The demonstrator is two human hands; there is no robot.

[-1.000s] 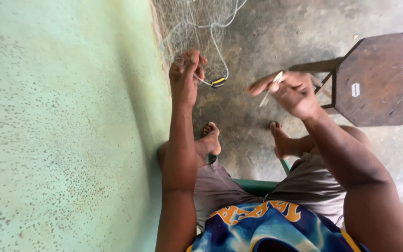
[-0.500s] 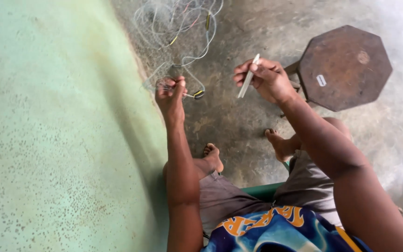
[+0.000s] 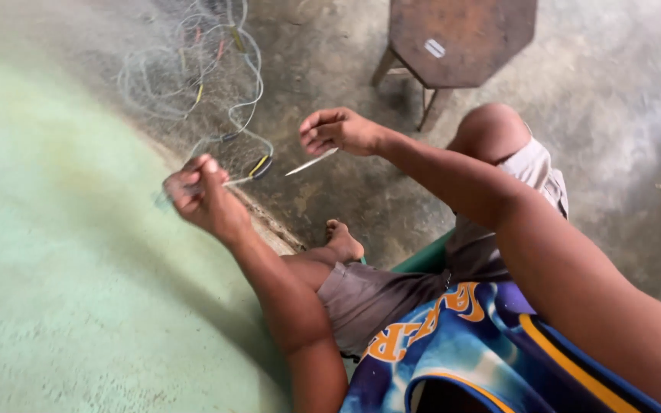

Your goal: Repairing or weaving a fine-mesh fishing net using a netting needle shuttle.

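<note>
a broad pale green wall (image 3: 55, 306), speckled and matte, filled the left of the view, meeting a rough grey concrete floor (image 3: 613, 115) with stains and cracks. on that floor stood a dark wooden stool (image 3: 468, 34) with an octagonal top and thin legs, a small pale label on its seat. the person sat on a green seat (image 3: 422, 256), in grey shorts and a blue shirt with yellow trim. a fine fishing net (image 3: 193, 84), almost see-through, lay bunched against the foot of the wall, threaded with pale looping cord and small yellow and dark floats. the left hand (image 3: 200, 195) was closed into a fist, pinching a strand of the net's cord just by a yellow and black float (image 3: 260, 166). the right hand (image 3: 338, 130), close by but apart from the left, had its fingers curled together on the end of a slim, pale, pointed netting needle (image 3: 311, 161), which slanted down toward the float without touching it
</note>
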